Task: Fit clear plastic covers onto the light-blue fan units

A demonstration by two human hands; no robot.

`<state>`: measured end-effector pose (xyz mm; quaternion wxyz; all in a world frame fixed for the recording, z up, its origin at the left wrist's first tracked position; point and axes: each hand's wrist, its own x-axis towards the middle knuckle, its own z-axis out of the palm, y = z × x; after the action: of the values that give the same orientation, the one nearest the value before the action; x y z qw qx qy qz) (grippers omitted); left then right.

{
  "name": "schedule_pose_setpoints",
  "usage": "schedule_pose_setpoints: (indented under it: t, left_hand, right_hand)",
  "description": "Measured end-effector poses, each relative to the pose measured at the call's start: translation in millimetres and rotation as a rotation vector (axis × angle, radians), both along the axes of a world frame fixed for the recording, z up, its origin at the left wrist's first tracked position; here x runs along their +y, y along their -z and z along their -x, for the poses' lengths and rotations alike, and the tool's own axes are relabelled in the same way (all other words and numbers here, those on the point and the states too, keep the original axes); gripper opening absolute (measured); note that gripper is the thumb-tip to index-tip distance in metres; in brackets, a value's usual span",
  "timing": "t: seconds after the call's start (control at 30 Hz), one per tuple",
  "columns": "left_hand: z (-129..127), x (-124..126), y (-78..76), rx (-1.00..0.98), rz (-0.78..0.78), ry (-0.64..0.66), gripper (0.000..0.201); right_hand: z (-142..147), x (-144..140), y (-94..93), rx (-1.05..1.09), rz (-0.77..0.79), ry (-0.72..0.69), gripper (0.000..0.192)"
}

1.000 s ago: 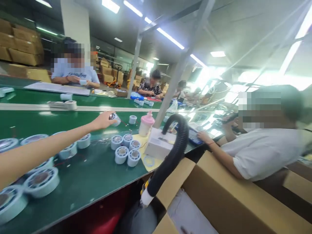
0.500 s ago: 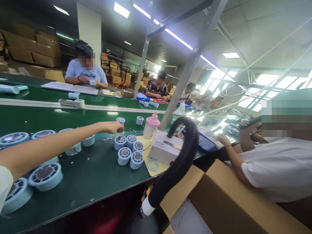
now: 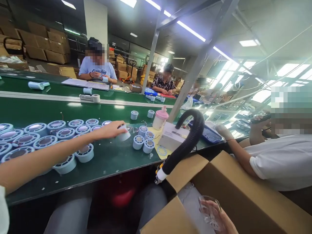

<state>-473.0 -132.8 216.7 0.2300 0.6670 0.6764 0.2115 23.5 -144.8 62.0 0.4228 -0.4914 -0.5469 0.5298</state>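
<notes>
Over the green bench, my left hand [image 3: 113, 129] is closed on a light-blue cylinder [image 3: 124, 134], held tilted and slightly blurred. Just right of it stands a small group of similar light-blue cylinders [image 3: 138, 142] with spoked tops. Many more spoked cylinders [image 3: 84, 152] crowd the bench to the left, some behind my forearm. Low on the right, my right hand [image 3: 220, 216] grips a clear plastic piece [image 3: 210, 199] with a round rim, inside or above an open cardboard box [image 3: 246, 191]. The piece's exact kind is hard to make out.
A black flexible hose [image 3: 192, 139] arches over the bench edge beside a white box-shaped device [image 3: 170, 136]. A pink-lidded cup [image 3: 161, 118] stands behind it. A co-worker in white [image 3: 282, 159] sits close on the right; other people work across the bench.
My left hand has taken one cylinder from the small group and moved it left, off the bench. My right hand has come into view with the clear piece. The camera view has shifted.
</notes>
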Motion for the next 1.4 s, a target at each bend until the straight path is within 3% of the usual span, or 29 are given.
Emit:
schedule_pose_setpoints:
  t: [0.03, 0.13, 0.2, 0.27, 0.3, 0.37, 0.43, 0.53, 0.6, 0.7, 0.77, 0.87, 0.97, 1.07, 1.2, 1.3, 1.4]
  left_hand:
    - [-8, -18, 3.6, -0.066, 0.044, 0.003, 0.047]
    - [-45, -68, 24.4, -0.408, 0.272, 0.083, 0.046]
    - [-72, -94, 39.9, -0.727, 0.480, 0.147, 0.041]
    - [-92, -113, 50.8, -0.892, 0.615, 0.207, 0.039]
    - [-99, -120, 53.7, -0.866, 0.638, 0.240, 0.039]
    - [-107, -129, 55.1, -0.712, 0.597, 0.309, 0.037]
    - [-110, -135, 52.8, -0.527, 0.450, 0.370, 0.032]
    - [-112, -143, 48.8, -0.306, 0.196, 0.373, 0.026]
    - [-114, -147, 49.0, -0.255, 0.120, 0.334, 0.024]
    - [-115, -153, 55.6, -0.334, 0.055, 0.269, 0.021]
    - [-115, -154, 63.0, -0.397, 0.012, 0.239, 0.036]
    - [-113, -155, 74.4, -0.407, -0.043, 0.246, 0.059]
    - [-111, -154, 81.7, -0.370, -0.072, 0.280, 0.062]
    - [-109, -156, 83.5, -0.451, -0.025, 0.341, 0.063]
    - [-109, -161, 82.1, -0.723, 0.190, 0.346, 0.062]
    - [-112, -165, 81.3, -0.932, 0.326, 0.243, 0.057]
    - [-115, -169, 80.9, -1.041, 0.343, 0.153, 0.052]
  right_hand:
    - [17, -14, -11.9, -0.064, -0.114, -0.139, 0.044]
    - [87, -58, -50.1, -0.366, -0.724, -0.418, 0.042]
    - [133, -79, -70.2, -0.626, -1.056, -0.404, 0.045]
    - [166, -89, -82.2, -0.762, -1.191, -0.338, 0.043]
    - [176, -91, -85.3, -0.817, -1.211, -0.304, 0.044]
    - [185, -91, -87.7, -0.903, -1.184, -0.288, 0.046]
    - [184, -88, -86.8, -0.949, -1.122, -0.341, 0.045]
    - [180, -86, -82.8, -0.890, -0.977, -0.531, 0.025]
    - [177, -87, -80.6, -0.746, -0.807, -0.654, 0.015]
    - [175, -91, -81.1, -0.472, -0.484, -0.707, 0.005]
    - [174, -94, -83.8, -0.344, -0.329, -0.660, 0.013]
    - [173, -96, -87.1, -0.247, -0.192, -0.538, 0.025]
    - [173, -93, -85.6, -0.171, -0.109, -0.450, 0.025]
    - [173, -89, -79.3, -0.022, 0.053, -0.418, 0.028]
    - [172, -85, -70.4, 0.163, 0.292, -0.396, 0.031]
    - [169, -85, -67.7, 0.211, 0.192, -0.469, 0.027]
    - [165, -87, -67.6, 0.031, -0.192, -0.614, 0.025]
